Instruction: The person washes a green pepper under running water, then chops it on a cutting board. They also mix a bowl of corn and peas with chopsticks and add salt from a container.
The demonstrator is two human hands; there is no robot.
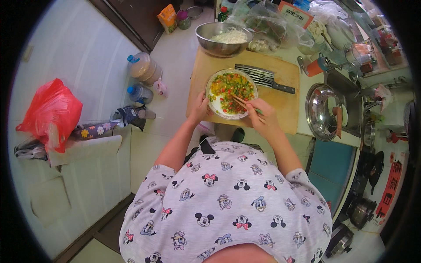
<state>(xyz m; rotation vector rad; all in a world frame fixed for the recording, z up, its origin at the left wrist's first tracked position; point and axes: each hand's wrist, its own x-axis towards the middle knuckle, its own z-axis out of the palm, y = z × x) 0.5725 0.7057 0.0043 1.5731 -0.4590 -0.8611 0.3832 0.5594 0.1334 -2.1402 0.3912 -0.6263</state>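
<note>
A white plate [215, 106] holds chopped red and green peppers [235, 87] in a yellowish liquid that looks like egg. My left hand [199, 107] grips its left rim. In my right hand [262, 116] is a pair of chopsticks [241, 101], green toward the upper end, their tips down among the peppers. Under the plate lies a wooden cutting board [276, 113]. Just beyond the plate rests a cleaver [260, 75], its blade streaked and partly covered by the rim, its black handle toward the right.
A steel bowl [218, 46] of white grains, perhaps rice, stands at the board's far edge. Plastic bags [273, 28] crowd the counter behind it. To the right are an orange bottle [316, 66], a glass pot lid [320, 111] and a sink [353, 113]. Large water jugs [144, 69] stand left on the floor.
</note>
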